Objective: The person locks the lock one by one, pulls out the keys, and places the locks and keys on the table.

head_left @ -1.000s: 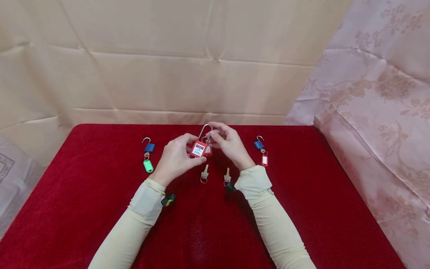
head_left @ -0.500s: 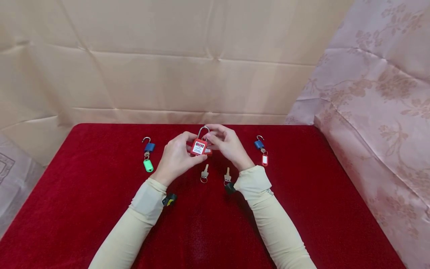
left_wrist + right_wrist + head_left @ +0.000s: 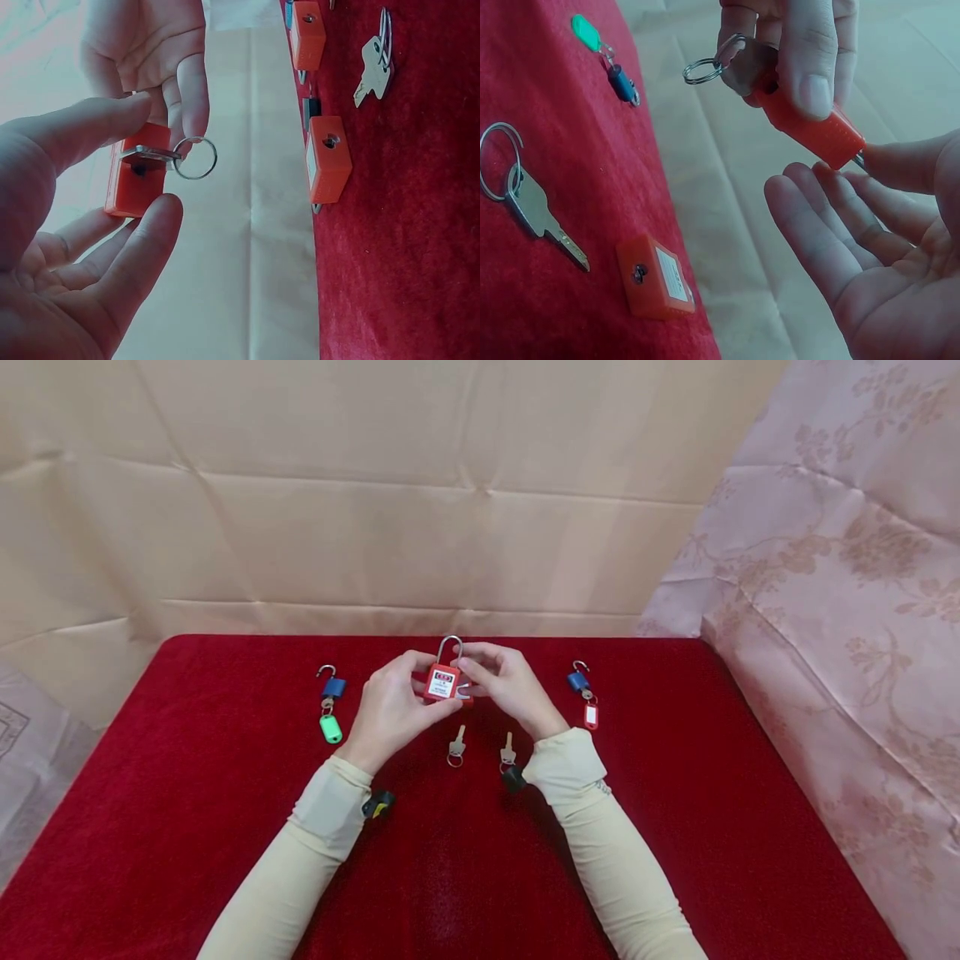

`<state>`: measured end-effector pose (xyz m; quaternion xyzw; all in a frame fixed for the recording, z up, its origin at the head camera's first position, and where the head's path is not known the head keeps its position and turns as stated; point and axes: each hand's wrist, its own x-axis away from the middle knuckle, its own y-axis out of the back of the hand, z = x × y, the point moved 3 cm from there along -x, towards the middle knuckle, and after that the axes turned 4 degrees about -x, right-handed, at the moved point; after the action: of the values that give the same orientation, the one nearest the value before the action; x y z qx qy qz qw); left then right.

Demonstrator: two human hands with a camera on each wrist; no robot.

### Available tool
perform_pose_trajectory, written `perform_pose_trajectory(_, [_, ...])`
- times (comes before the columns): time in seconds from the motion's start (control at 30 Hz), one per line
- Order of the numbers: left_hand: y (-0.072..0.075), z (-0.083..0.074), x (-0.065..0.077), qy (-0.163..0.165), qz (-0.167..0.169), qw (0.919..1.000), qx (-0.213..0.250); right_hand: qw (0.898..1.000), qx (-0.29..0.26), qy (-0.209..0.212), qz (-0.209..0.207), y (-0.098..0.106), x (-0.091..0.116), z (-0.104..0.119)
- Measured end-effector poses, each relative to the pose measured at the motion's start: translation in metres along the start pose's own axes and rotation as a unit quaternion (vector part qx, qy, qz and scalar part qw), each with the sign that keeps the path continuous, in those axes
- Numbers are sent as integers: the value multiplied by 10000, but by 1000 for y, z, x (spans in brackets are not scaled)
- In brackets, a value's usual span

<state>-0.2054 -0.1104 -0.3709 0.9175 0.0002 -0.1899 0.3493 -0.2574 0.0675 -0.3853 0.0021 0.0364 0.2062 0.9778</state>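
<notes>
Head view: left grip (image 3: 392, 703) pinches a red padlock (image 3: 442, 682); whether right grip (image 3: 510, 683) holds its shackle (image 3: 450, 637) is unclear.

Red padlock (image 3: 442, 682), white label (image 3: 441, 687), shackle (image 3: 450, 637) uppermost, ringed key (image 3: 142, 154) in base (image 3: 150, 189), left hand (image 3: 393, 702) gripping it, right hand (image 3: 510, 685) beside shackle.

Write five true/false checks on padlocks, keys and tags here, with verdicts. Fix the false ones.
1. The left hand holds a red padlock. True.
2. That padlock has no key in it. False: a key with a ring is in it.
3. A green tag is linked to the left blue padlock. True.
4. The left blue padlock is snapped shut. False: it stands open.
5. Two loose keys lie on the red cloth. True.
</notes>
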Motion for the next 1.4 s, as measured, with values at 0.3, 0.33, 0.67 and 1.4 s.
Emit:
perform_pose_trajectory(0.3, [0, 0, 0, -43, -201, 9998, 48, 9991, 133, -375, 138, 0, -1, -3])
perform_pose_trajectory(0.33, [0, 0, 0, -39, -210, 9998, 32, 9989, 171, -396, 173, 0, -1, -3])
perform_pose_trajectory(0.67, [-1, -2, 0, 41, -63, 10000, -11, 9981, 58, -514, 331, -2, 1, -1])
perform_pose_trajectory(1.4, [-6, 9, -1, 459, 711, 9963, 135, 9989, -137, -81, -443, 4, 1, 6])
